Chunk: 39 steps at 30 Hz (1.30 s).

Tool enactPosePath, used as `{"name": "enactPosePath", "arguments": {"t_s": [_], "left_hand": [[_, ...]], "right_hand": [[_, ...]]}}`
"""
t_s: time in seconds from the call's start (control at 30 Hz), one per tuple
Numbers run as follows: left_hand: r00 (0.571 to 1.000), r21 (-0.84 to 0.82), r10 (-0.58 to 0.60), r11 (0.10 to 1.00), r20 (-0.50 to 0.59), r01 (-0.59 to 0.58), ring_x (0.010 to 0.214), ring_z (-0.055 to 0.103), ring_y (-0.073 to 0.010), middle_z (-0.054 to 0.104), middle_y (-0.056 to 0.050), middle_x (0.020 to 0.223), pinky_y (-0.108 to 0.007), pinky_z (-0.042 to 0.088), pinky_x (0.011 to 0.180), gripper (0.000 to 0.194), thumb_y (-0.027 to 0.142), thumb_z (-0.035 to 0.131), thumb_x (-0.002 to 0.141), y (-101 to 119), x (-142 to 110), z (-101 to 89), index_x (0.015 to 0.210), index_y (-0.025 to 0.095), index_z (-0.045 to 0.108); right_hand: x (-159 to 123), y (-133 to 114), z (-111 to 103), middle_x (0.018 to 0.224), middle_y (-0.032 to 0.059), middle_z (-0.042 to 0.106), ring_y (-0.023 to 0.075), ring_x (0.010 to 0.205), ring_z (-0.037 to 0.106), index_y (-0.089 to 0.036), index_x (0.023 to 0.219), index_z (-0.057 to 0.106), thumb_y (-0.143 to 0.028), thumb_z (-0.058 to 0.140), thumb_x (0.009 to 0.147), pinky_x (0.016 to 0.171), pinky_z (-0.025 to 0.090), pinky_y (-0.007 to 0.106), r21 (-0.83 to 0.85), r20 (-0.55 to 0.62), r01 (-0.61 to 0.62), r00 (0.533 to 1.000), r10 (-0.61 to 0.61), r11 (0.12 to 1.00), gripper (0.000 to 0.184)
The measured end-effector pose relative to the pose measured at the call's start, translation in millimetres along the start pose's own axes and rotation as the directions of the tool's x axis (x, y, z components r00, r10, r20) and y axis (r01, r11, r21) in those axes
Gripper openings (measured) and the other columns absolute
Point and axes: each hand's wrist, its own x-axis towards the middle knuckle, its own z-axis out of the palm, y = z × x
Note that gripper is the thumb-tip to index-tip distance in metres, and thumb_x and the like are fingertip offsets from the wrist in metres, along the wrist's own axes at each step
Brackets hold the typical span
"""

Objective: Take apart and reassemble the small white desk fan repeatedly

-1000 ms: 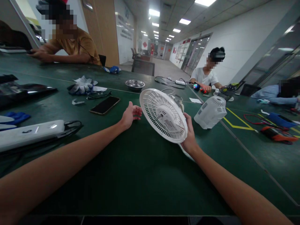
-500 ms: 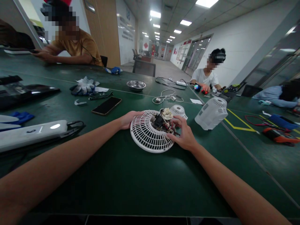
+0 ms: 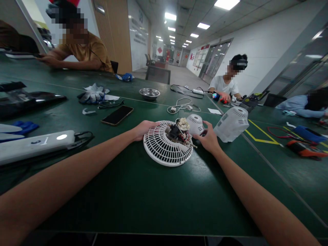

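Observation:
A round white fan grille (image 3: 164,155) lies on the green table with its ribs facing up. A fan motor (image 3: 176,132) with wires and a cream-coloured part (image 3: 183,124) is mounted on its middle, and a thin shaft sticks out to the right. My left hand (image 3: 145,130) grips the grille's left rim, the fingertips partly hidden. Just behind the motor is a small white vented motor cover (image 3: 195,123). My right hand (image 3: 209,139) is closed on the cover's right side, thumb in front and fingers behind.
A larger white plastic housing (image 3: 232,124) stands to the right. Farther back are a white cable (image 3: 183,106) and a metal bowl (image 3: 149,93). A phone (image 3: 117,115), gloves (image 3: 93,94) and a long white device (image 3: 38,145) lie left. An orange meter (image 3: 306,149) is far right. Co-workers sit across the table.
My right hand has left the motor and moved right and back onto the small white cover. My left hand keeps hold of the grille's rim.

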Motion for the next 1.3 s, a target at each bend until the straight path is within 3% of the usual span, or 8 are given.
{"name": "enactPosePath", "arguments": {"t_s": [0.13,0.23,0.4,0.57,0.83,1.07,1.17,1.3], "left_hand": [[1.000,0.016,0.010,1.000,-0.019,-0.010,0.077,0.077,-0.0194,0.080,-0.017,0.095,-0.033,0.065,0.079,0.015,0.015,0.065,0.098,-0.9,1.0,-0.2,0.099,0.005,0.077],[0.999,0.023,0.016,1.000,-0.029,-0.015,0.077,0.077,-0.0191,0.080,-0.016,0.095,-0.033,0.064,0.080,0.015,0.015,0.066,0.098,-1.0,0.8,0.7,0.098,0.006,0.077],[0.999,0.027,0.038,0.999,-0.019,-0.038,0.079,0.078,-0.0199,0.080,-0.017,0.098,-0.034,0.064,0.083,0.014,0.017,0.068,0.096,-2.2,2.0,0.3,0.097,0.007,0.078],[0.999,0.057,0.041,0.998,-0.007,-0.041,0.078,0.077,-0.0189,0.080,-0.017,0.096,-0.032,0.064,0.079,0.014,0.019,0.069,0.096,-1.4,1.2,-0.4,0.097,0.007,0.077],[0.991,0.143,0.136,0.981,-0.013,-0.133,0.086,0.076,-0.0200,0.079,-0.014,0.100,-0.035,0.061,0.086,0.014,0.023,0.072,0.093,-5.9,4.8,-3.2,0.103,0.013,0.077],[0.801,0.642,0.574,0.554,0.167,-0.530,0.143,0.049,-0.0300,0.064,-0.010,0.144,-0.038,0.039,0.117,0.036,0.034,0.077,0.087,9.7,-19.2,13.5,0.122,0.023,0.075],[0.787,0.613,0.445,0.498,0.427,-0.614,0.130,0.059,-0.0331,0.068,-0.011,0.139,-0.041,0.042,0.113,0.056,0.033,0.083,0.081,18.0,-37.7,33.5,0.133,0.022,0.069],[0.784,0.653,0.419,0.440,0.458,-0.616,0.118,0.064,-0.0387,0.073,-0.015,0.124,-0.045,0.049,0.101,0.069,0.030,0.095,0.062,23.1,-50.3,49.9,0.125,0.018,0.071]], "right_hand": [[-11.6,-25.5,1.0,0.084,0.0019,0.072,0.0231,0.073,0.070,-0.027,0.117,0.059,-0.066,0.067,0.077,0.066,0.059,0.037,0.583,0.152,-0.354,0.932,0.329,0.732,0.057],[-28.9,-47.8,5.4,0.096,0.0037,0.075,0.0223,0.081,0.073,-0.027,0.111,0.062,-0.065,0.062,0.083,0.069,0.061,0.036,0.750,0.306,-0.386,0.922,0.236,0.538,0.046],[-46.9,-60.5,15.2,0.116,0.0028,0.074,0.0251,0.100,0.071,-0.034,0.136,0.049,-0.048,0.077,0.082,0.090,0.061,0.045,0.673,0.066,-0.008,0.997,-0.049,0.740,0.063],[-43.5,-53.4,19.1,0.134,0.0097,0.065,0.0305,0.107,0.070,-0.034,0.146,0.036,-0.056,0.055,0.094,0.090,0.062,0.057,0.574,0.005,0.093,0.993,-0.117,0.814,0.059],[-57.6,-66.1,7.0,0.126,0.0100,0.069,0.0327,0.106,0.070,-0.033,0.153,0.036,-0.045,0.081,0.080,0.101,0.058,0.062,0.158,0.162,0.413,0.885,-0.436,0.897,0.087],[-54.5,-65.5,4.0,0.148,0.0138,0.058,0.0372,0.119,0.066,-0.031,0.158,0.030,-0.041,0.077,0.080,0.099,0.058,0.062,0.059,0.173,0.487,0.855,-0.489,0.871,0.092],[-54.3,-66.1,1.5,0.150,0.0135,0.057,0.0396,0.123,0.064,-0.032,0.160,0.029,-0.044,0.077,0.080,0.101,0.056,0.065,0.029,0.171,0.502,0.850,-0.499,0.865,0.093],[-56.1,-68.0,-4.4,0.155,0.0104,0.055,0.0397,0.125,0.064,-0.035,0.162,0.027,-0.051,0.075,0.081,0.105,0.054,0.066,0.064,0.200,0.532,0.822,-0.533,0.844,0.095]]}}
